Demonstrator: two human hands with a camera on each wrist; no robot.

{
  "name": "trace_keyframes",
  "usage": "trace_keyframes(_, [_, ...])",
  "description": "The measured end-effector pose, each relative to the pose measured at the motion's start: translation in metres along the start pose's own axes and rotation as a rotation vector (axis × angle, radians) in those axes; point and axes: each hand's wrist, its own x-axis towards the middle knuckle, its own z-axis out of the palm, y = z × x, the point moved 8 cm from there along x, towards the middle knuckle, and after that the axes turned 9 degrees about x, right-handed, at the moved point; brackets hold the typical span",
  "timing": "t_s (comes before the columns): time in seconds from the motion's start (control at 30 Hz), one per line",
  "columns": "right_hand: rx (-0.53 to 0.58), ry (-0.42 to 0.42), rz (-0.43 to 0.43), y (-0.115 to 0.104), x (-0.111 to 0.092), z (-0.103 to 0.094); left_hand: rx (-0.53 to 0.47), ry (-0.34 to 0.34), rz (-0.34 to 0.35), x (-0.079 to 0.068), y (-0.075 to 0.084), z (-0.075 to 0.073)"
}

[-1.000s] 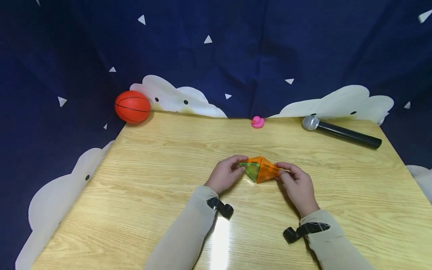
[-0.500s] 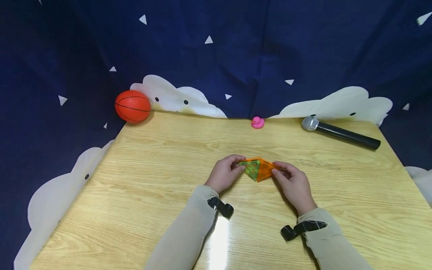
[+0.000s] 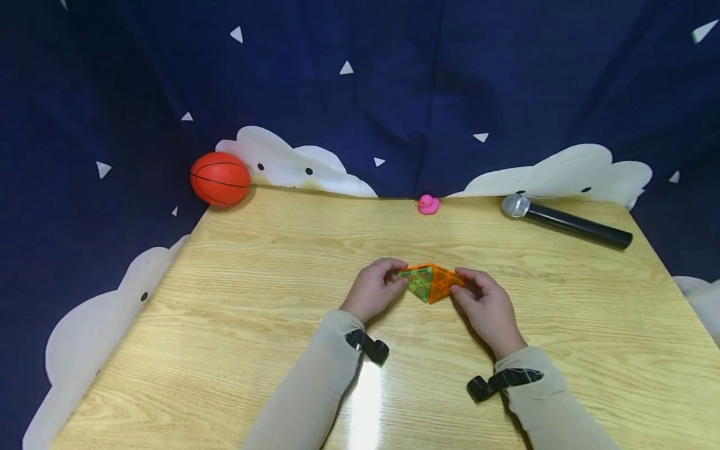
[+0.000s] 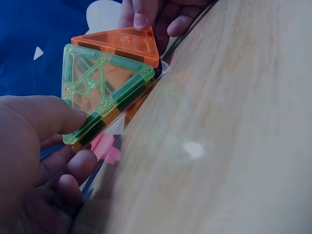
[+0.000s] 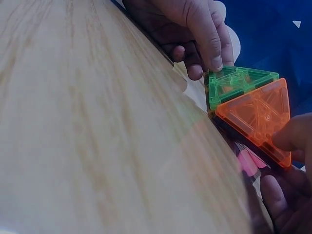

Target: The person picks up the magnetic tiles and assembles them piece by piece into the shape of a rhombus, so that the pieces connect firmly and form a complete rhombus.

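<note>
Translucent triangular magnetic tiles form a small folded shape between the two hands. Its left face is a green tile [image 3: 418, 282], with orange showing behind and along its edge in the left wrist view. An orange tile [image 3: 444, 284] makes the right face, meeting the green one along a shared edge. The left hand [image 3: 377, 287] pinches the outer corner of the green tile between thumb and fingers. On the other side, the right hand [image 3: 489, 306] pinches the orange tile, thumb [image 5: 295, 134] on its front face. Fingertips behind the tiles are partly hidden.
At the far edge of the wooden table [image 3: 253, 350] sits a pink rubber duck [image 3: 428, 204]. A black microphone [image 3: 568, 222] lies at the back right, and a red basketball [image 3: 220, 179] is at the back left corner. A dark blue cloth [image 3: 337, 94] hangs behind.
The right hand has shifted slightly left and its thumb has come further onto the orange tile. The left hand stays nearly in place, still pinching the green tile.
</note>
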Motion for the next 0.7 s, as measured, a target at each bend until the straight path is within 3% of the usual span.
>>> trace_keyframes(0.7, [0.001,0.012,-0.021,-0.0007,-0.0002,-0.0007,0.013,0.005,0.021,-0.0004,0.0018,-0.0003])
